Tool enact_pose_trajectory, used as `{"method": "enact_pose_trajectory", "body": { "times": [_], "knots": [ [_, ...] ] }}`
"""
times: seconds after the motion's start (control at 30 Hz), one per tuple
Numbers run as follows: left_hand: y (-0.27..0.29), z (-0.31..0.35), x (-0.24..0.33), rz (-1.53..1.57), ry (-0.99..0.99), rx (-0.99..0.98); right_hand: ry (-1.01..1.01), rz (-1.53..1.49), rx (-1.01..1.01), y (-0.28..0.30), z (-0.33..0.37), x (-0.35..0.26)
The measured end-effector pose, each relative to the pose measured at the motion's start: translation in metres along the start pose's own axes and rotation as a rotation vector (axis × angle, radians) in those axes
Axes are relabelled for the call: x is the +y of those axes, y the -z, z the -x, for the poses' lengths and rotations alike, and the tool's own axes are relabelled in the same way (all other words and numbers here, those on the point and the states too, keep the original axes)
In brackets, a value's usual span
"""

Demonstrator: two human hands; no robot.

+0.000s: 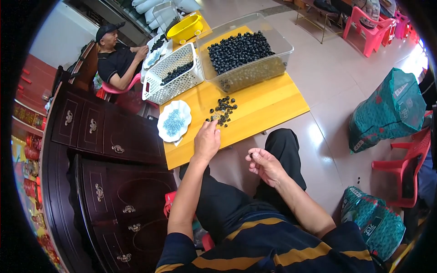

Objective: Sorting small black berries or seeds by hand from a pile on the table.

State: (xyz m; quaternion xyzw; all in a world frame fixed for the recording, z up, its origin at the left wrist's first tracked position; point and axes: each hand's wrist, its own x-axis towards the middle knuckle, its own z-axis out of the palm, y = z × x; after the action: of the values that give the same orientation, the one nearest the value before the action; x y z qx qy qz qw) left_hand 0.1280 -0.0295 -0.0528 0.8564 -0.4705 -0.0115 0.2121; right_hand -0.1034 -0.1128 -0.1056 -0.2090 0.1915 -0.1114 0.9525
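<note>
My right hand (266, 167) is raised above my lap, thumb and forefinger pinched on a small black round piece (251, 155). At the near part of the yellow wooden table (268, 103), my left hand (207, 140) has its bunched fingertips down at the edge of a loose pile of small black pieces (224, 109). Whatever those fingers pinch is too small to make out. Some paler bits lie among the pile. Left of it stands a white scalloped dish (184, 109) holding clear bluish beads (173, 123).
Behind the pile are a clear plastic bin (277, 66) of black round pieces, a white perforated basket (157, 93) and a yellow basin (185, 28). A person (116, 59) sits at the far left. Dark drawers (120, 132) flank my left; teal bags (387, 111) and a red chair (405, 161) stand right.
</note>
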Motion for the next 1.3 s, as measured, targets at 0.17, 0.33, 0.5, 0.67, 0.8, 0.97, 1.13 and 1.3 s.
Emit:
{"method": "enact_pose_trajectory", "body": {
  "times": [0.17,0.33,0.5,0.67,0.8,0.97,1.13,1.3],
  "knots": [
    [-0.007,-0.001,0.002,-0.023,-0.059,0.040,0.000,0.004,0.013,0.000,0.000,0.001],
    [0.000,-0.016,-0.002,-0.033,-0.069,0.118,-0.015,0.017,0.019,0.001,0.000,0.002],
    [0.003,-0.042,0.005,-0.007,-0.094,0.175,-0.013,0.021,0.028,0.000,0.001,0.000],
    [-0.005,-0.065,0.002,-0.074,-0.059,0.164,-0.025,0.022,0.056,-0.003,0.002,-0.002],
    [-0.005,-0.075,0.006,-0.063,0.027,0.097,-0.019,0.029,0.053,-0.002,0.002,-0.002],
    [-0.008,-0.081,0.008,-0.147,0.020,0.080,-0.009,0.032,0.056,-0.002,0.001,-0.003],
    [-0.012,-0.083,0.009,-0.151,0.010,0.067,-0.011,0.056,0.059,-0.001,0.001,-0.005],
    [-0.008,-0.082,0.006,-0.172,-0.002,0.070,0.001,0.028,0.043,0.001,0.001,-0.003]
  ]
}}
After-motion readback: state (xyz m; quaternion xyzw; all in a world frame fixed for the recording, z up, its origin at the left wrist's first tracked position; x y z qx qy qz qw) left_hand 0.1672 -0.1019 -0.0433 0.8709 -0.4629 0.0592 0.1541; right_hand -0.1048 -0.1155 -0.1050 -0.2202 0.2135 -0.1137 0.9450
